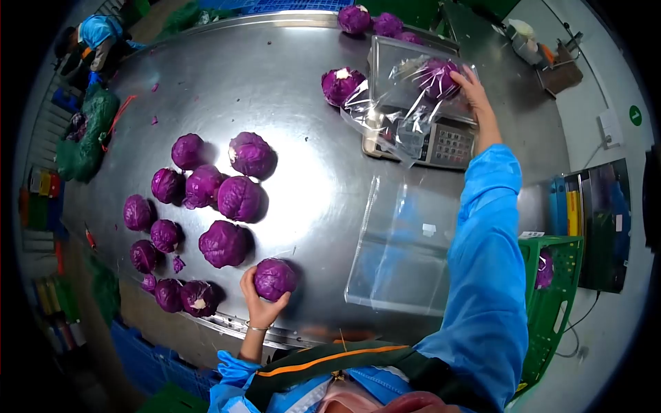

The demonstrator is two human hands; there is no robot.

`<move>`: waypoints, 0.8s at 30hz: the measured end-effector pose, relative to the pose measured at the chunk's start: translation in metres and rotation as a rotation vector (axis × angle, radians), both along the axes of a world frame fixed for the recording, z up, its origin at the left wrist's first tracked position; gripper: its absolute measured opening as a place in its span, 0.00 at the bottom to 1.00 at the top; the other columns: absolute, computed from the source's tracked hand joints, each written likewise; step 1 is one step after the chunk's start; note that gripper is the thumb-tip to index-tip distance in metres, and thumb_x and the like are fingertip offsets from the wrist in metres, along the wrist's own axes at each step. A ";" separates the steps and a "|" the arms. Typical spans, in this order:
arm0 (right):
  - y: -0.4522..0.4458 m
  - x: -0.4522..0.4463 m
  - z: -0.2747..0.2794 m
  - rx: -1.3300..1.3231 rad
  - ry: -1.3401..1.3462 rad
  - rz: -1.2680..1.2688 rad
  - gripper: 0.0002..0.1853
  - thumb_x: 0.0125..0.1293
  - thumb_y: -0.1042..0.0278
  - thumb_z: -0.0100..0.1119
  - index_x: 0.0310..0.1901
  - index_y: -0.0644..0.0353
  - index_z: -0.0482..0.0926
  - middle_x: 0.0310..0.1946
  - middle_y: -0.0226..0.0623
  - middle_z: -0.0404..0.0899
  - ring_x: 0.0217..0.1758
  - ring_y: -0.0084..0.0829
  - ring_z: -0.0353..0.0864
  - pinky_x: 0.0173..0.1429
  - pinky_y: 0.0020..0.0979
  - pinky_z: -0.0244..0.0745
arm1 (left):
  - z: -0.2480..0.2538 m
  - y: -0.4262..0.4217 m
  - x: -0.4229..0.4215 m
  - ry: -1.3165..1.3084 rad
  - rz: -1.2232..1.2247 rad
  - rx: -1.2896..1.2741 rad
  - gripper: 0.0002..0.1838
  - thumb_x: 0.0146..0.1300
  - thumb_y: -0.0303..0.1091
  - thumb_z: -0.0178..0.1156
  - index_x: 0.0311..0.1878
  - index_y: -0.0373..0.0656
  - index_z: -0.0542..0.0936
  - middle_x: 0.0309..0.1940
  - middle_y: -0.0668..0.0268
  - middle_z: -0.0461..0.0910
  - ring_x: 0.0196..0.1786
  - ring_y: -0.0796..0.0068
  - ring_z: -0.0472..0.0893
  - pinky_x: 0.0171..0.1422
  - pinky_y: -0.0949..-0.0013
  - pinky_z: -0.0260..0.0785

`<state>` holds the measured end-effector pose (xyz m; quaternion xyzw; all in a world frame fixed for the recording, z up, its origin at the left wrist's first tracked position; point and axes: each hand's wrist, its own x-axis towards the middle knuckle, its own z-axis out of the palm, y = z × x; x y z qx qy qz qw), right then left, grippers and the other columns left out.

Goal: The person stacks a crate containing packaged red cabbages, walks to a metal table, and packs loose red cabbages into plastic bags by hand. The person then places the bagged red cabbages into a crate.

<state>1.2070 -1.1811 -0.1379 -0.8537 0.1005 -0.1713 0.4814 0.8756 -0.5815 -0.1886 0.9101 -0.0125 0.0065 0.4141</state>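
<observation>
My left hand (262, 305) is closed around the lower side of a red cabbage (276, 278) near the table's front edge. Over at the back right, my right hand (472, 92) grips another red cabbage (436, 78), with clear plastic bag film (396, 127) around and in front of it. That cabbage sits over the plate of a weighing scale (451, 146), whose keypad faces me. Just left of the scale lies a loose cabbage (341, 85) with a pale cut stem. A stack of flat clear bags (399, 255) lies on the table in front of the scale.
Several red cabbages (239, 198) are grouped on the left of the metal table (303, 62), and more (354, 19) stand behind the scale. A green crate (554, 310) is at my right. Far left, a person (100, 41) bends beside a green net sack (89, 134).
</observation>
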 end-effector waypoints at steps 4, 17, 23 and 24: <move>0.061 -0.069 0.056 -0.565 -0.231 -0.306 0.34 0.55 0.49 0.64 0.59 0.59 0.68 0.58 0.43 0.65 0.60 0.34 0.65 0.60 0.31 0.62 | 0.015 -0.013 0.020 -0.036 -0.077 0.106 0.48 0.38 0.43 0.74 0.63 0.41 0.60 0.58 0.50 0.58 0.60 0.51 0.61 0.66 0.57 0.54; 0.316 -0.453 0.000 0.777 0.979 1.083 0.28 0.71 0.48 0.37 0.62 0.61 0.65 0.61 0.45 0.65 0.62 0.38 0.66 0.64 0.32 0.61 | 0.092 -0.075 0.116 -0.423 -0.330 0.000 0.10 0.56 0.26 0.59 0.43 0.40 0.77 0.38 0.61 0.77 0.45 0.64 0.73 0.52 0.65 0.63; 0.285 -0.448 -0.027 0.947 0.357 0.608 0.26 0.71 0.53 0.39 0.63 0.63 0.63 0.66 0.40 0.58 0.69 0.33 0.56 0.72 0.33 0.44 | 0.059 -0.129 0.243 -0.209 -0.337 -0.121 0.26 0.56 0.31 0.60 0.59 0.41 0.68 0.54 0.58 0.71 0.52 0.65 0.72 0.55 0.65 0.65; 0.273 -0.417 -0.006 1.123 0.339 0.295 0.23 0.71 0.58 0.40 0.62 0.65 0.64 0.64 0.39 0.62 0.68 0.34 0.59 0.71 0.35 0.48 | 0.056 -0.144 0.268 -0.231 -0.285 -0.040 0.30 0.54 0.34 0.61 0.61 0.41 0.66 0.55 0.57 0.71 0.53 0.63 0.72 0.56 0.64 0.65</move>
